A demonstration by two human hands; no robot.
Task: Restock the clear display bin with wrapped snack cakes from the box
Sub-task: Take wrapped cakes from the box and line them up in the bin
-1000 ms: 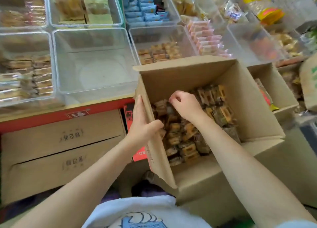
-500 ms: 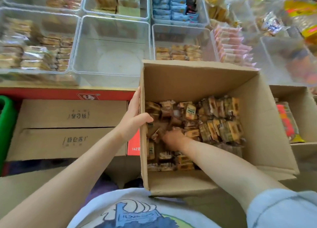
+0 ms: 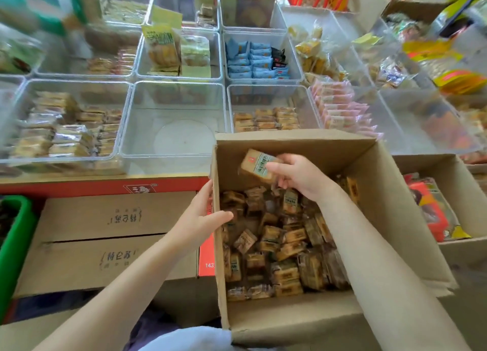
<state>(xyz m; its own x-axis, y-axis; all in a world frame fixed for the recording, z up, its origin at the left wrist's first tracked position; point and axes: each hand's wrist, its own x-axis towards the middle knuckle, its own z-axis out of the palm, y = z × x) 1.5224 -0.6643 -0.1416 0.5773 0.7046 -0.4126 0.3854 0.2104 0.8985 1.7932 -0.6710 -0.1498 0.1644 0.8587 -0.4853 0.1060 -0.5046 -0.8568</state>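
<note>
An open cardboard box (image 3: 395, 218) in front of me holds several brown wrapped snack cakes (image 3: 279, 242). My right hand (image 3: 300, 176) is raised above the pile and pinches one wrapped cake (image 3: 257, 164) near the box's far left corner. My left hand (image 3: 203, 218) grips the box's left wall, thumb inside. Just beyond the box stands a clear display bin (image 3: 174, 124) with nothing in it.
Clear bins around the bare one hold other wrapped snacks: brown bars in the bin on the left (image 3: 63, 129), small cakes in the bin on the right (image 3: 266, 118), blue packs (image 3: 253, 58) behind. Closed cartons (image 3: 105, 240) lie under the shelf. Another open box (image 3: 448, 205) stands at right.
My right hand has come up out of the pile with one wrapped cake and moved toward the box's far side. My left hand has kept its grip on the box wall.
</note>
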